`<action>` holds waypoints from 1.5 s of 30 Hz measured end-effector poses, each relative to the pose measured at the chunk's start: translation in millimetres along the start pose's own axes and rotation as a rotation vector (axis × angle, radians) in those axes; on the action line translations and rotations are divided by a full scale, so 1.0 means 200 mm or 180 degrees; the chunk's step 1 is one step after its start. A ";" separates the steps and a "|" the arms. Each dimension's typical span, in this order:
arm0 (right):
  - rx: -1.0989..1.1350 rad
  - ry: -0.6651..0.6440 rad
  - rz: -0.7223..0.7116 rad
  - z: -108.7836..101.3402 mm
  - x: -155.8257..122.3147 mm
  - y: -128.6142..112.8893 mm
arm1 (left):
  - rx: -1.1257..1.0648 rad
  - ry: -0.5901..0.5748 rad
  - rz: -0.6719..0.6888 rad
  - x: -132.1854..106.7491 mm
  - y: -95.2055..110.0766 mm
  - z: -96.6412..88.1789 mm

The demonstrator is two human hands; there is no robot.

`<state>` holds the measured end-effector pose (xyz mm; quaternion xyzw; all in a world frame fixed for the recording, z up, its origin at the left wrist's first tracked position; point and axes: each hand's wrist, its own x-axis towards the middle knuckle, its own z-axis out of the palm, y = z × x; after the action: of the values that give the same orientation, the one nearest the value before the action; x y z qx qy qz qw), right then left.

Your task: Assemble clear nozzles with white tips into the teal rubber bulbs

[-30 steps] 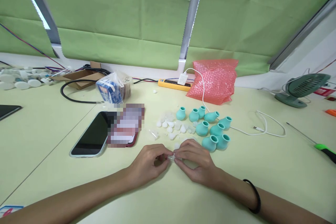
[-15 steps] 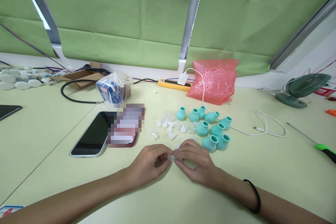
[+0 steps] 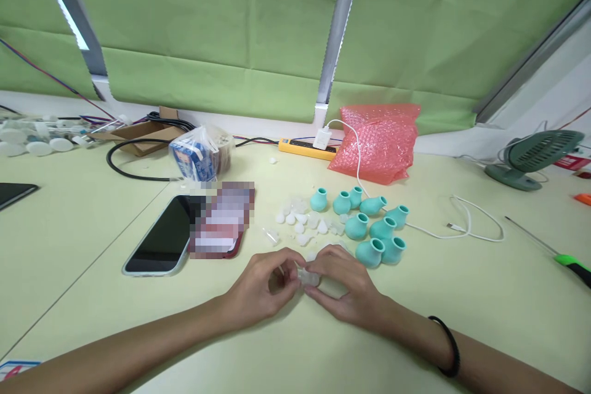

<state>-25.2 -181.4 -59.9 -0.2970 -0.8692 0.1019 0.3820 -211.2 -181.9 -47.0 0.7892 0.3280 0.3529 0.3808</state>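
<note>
My left hand and my right hand meet on the pale green table, fingertips pinched together on a small clear plastic piece. Both hands are closed on it. Just beyond them lies a scatter of small white and clear pieces. To the right of those stand several teal rubber bulbs, the nearest close to my right hand's knuckles. A black band sits on my right wrist.
A phone and a dark red card holder lie to the left. Behind are a wrapped blue carton, a yellow power strip, pink bubble wrap, a white cable, a fan and a green-handled screwdriver.
My fingers have shifted slightly on the clear piece, which shows more between the two hands now. Nothing else on the table has moved.
</note>
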 end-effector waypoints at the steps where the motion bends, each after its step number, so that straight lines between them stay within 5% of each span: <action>1: -0.0004 0.0004 0.0000 0.00 0.00 0.00 | -0.0060 -0.0019 -0.0053 0.00 0.00 0.00; 14: 0.0047 0.0245 -0.0187 0.02 0.00 0.01 | -0.0044 0.0030 -0.0083 0.00 0.01 0.00; 21: -0.0163 0.0482 -0.0262 0.01 -0.02 -0.01 | -0.0443 -0.0173 -0.0592 0.01 0.04 -0.01; 28: -0.0635 0.0070 -0.0581 0.00 -0.05 0.00 | -0.0616 -0.0439 -0.0902 0.01 0.03 0.01; 45: -0.0103 0.0405 -0.0475 0.00 -0.03 -0.02 | -0.0176 -0.0207 -0.0132 0.00 0.06 -0.01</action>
<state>-24.0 -187.7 -61.4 -0.2434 -0.8644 0.0400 0.4381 -209.4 -186.8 -37.1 0.7825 0.3219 0.3280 0.4201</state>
